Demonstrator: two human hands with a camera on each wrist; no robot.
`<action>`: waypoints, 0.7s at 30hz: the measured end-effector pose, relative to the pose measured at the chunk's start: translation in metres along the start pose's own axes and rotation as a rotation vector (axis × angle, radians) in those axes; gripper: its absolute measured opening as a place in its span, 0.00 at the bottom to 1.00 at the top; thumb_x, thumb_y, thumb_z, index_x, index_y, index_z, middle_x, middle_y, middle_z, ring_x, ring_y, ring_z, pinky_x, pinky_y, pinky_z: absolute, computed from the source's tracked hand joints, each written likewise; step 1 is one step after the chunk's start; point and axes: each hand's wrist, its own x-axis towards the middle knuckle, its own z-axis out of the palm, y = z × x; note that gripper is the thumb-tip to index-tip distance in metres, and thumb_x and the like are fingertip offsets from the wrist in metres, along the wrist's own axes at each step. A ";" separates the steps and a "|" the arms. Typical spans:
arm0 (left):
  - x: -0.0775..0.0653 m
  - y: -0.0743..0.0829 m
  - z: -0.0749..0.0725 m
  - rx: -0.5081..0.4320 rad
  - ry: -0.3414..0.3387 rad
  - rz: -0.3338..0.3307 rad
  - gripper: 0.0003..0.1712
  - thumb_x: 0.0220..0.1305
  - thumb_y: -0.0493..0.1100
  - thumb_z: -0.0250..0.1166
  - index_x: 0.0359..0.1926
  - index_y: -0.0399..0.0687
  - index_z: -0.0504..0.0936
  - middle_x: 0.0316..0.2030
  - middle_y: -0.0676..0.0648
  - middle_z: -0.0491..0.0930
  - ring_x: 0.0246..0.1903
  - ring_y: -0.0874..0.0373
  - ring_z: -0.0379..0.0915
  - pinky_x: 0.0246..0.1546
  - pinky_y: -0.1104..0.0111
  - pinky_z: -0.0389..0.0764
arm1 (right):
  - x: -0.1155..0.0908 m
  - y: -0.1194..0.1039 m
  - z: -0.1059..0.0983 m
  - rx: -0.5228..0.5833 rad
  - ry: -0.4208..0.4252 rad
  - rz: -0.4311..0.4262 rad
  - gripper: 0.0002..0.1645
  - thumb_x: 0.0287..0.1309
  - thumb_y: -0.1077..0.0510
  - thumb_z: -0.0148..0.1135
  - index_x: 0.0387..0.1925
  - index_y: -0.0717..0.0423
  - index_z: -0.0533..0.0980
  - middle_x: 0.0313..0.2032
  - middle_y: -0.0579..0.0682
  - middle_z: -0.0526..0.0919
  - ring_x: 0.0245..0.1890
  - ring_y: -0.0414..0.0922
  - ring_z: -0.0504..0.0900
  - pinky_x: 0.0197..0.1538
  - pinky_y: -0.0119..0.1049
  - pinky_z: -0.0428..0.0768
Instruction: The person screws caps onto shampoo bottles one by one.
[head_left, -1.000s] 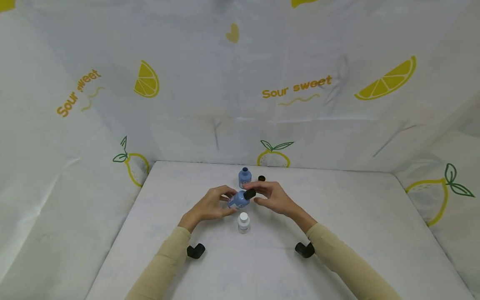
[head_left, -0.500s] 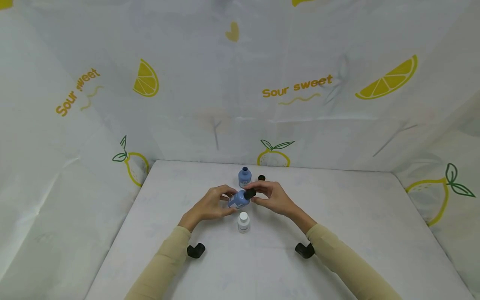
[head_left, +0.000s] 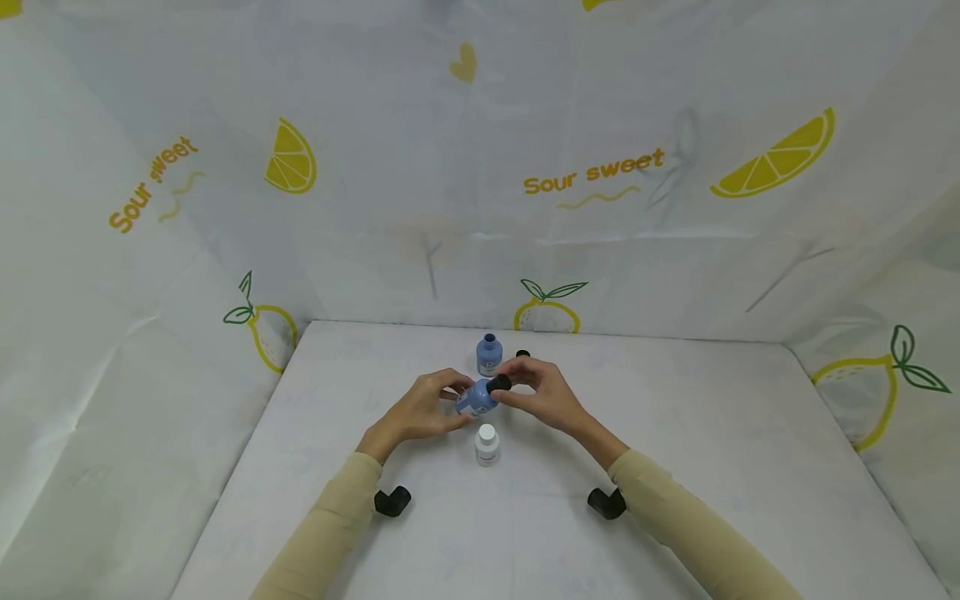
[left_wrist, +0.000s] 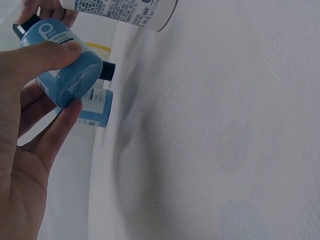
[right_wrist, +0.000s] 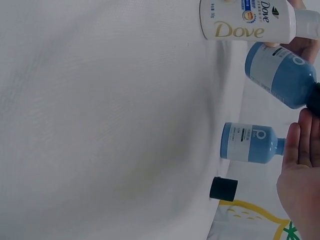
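My left hand (head_left: 423, 408) holds a small blue bottle (head_left: 477, 400) by its body, tilted with its neck up toward the right. Its label faces the camera in the right wrist view. On that bottle's neck is a black cap (head_left: 498, 382), pinched between the thumb and fingers of my right hand (head_left: 546, 393). Just behind the hands stands a second blue bottle (right_wrist: 250, 143), upright and uncapped, its dark mouth showing in the head view. A loose black cap (right_wrist: 223, 189) lies beside it, partly hidden behind the right hand in the head view.
Nearer to me, a white Dove bottle (head_left: 487, 447) with a white cap stands upright on the white table (head_left: 697, 450). Black angled pieces (head_left: 392, 502) show beside both forearms. A white sheet printed with lemons (head_left: 420, 175) hangs round the back and sides.
The right hand has shifted and turned at the held bottle's black cap, its thumb now against the cap's near side. The left hand and the standing bottles keep their places.
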 end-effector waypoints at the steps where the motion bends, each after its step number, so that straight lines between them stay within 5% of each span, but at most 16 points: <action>1: 0.000 0.000 0.000 0.000 0.000 -0.001 0.29 0.60 0.37 0.80 0.62 0.38 0.83 0.57 0.40 0.87 0.56 0.46 0.88 0.60 0.63 0.92 | 0.000 0.000 0.001 -0.008 0.010 0.010 0.20 0.62 0.65 0.78 0.54 0.63 0.83 0.49 0.59 0.89 0.49 0.40 0.87 0.63 0.29 0.87; 7: 0.000 0.000 0.000 0.004 -0.001 -0.006 0.29 0.61 0.38 0.81 0.62 0.38 0.82 0.57 0.41 0.86 0.57 0.47 0.87 0.60 0.64 0.92 | 0.001 -0.003 0.004 -0.040 0.052 0.037 0.18 0.60 0.62 0.80 0.50 0.60 0.83 0.46 0.57 0.88 0.47 0.40 0.86 0.63 0.39 0.90; 16: 0.001 0.000 0.001 -0.001 0.009 0.016 0.29 0.61 0.38 0.81 0.62 0.38 0.82 0.57 0.40 0.87 0.56 0.46 0.88 0.60 0.64 0.92 | 0.000 -0.002 0.006 -0.061 0.077 0.038 0.17 0.60 0.62 0.81 0.47 0.59 0.81 0.45 0.55 0.87 0.45 0.35 0.87 0.57 0.29 0.89; 21: 0.000 0.000 0.002 -0.005 0.008 0.018 0.29 0.60 0.37 0.81 0.61 0.38 0.83 0.57 0.40 0.87 0.56 0.46 0.88 0.60 0.63 0.92 | 0.000 -0.001 0.006 -0.063 0.081 0.043 0.17 0.61 0.61 0.80 0.47 0.59 0.81 0.45 0.54 0.86 0.44 0.35 0.86 0.56 0.31 0.90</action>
